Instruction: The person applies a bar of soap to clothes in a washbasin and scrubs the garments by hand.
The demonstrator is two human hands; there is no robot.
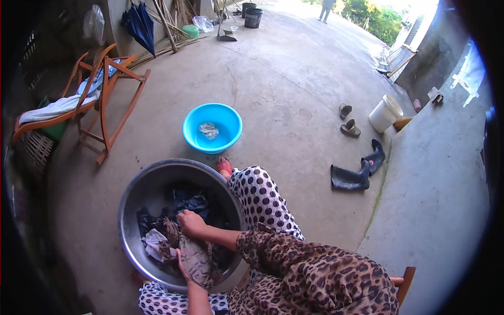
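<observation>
In the head view, a large metal basin [127, 231] stands at my feet with wet clothes in it. My right hand [193, 224] is closed in a fist on a brownish patterned cloth [195, 258] over the basin. Lower down, my left hand [186, 268] grips the same cloth, its thumb along the near side and its other fingers hidden behind. A white and lilac cloth [154, 243] lies beside the hands. Dark clothes [191, 202] fill the far part of the basin.
A blue plastic basin [190, 131] holding a small pale cloth [209, 130] stands beyond. A wooden chair [107, 105] is at left. Black boots [350, 177], shoes [350, 127] and a white bucket [385, 114] stand at right. A person [326, 9] is far off.
</observation>
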